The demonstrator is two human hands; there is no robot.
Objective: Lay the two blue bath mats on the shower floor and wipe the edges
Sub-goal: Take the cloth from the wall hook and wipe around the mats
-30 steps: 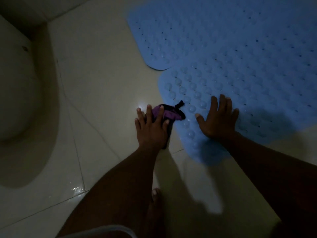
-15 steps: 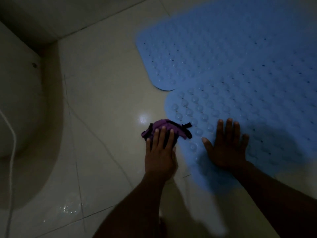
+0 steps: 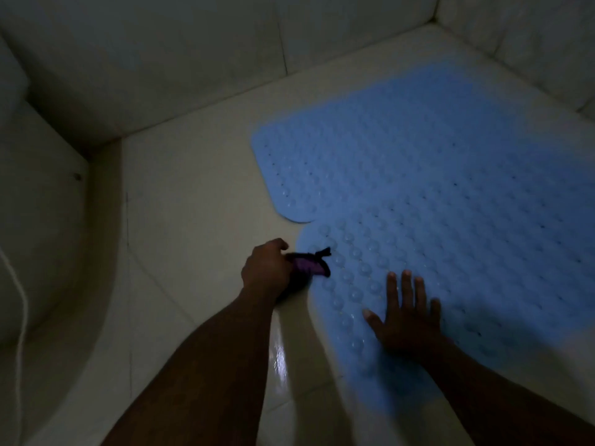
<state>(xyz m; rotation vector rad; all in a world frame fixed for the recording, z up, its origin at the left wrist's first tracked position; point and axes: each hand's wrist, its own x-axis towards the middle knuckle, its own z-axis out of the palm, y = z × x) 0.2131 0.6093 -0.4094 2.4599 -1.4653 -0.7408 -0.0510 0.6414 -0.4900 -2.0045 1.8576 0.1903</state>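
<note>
At edge of bubbled blue mat [image 3: 450, 268] — left hand [image 3: 265, 272] clutches crumpled purple cloth [image 3: 310, 267] — right hand [image 3: 407, 326] splayed flat

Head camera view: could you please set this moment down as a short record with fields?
Far mat: blue bubble-textured bath mat, lying flat on the floor
Near mat: second blue bubble-textured bath mat, flat, meeting the first
Left hand: left hand grips a crumpled purple cloth with black trim at the near mat's left edge
Right hand: right hand rests flat on the near mat, fingers spread
Floor: glossy pale tiled floor, wet sheen beside the left forearm
</note>
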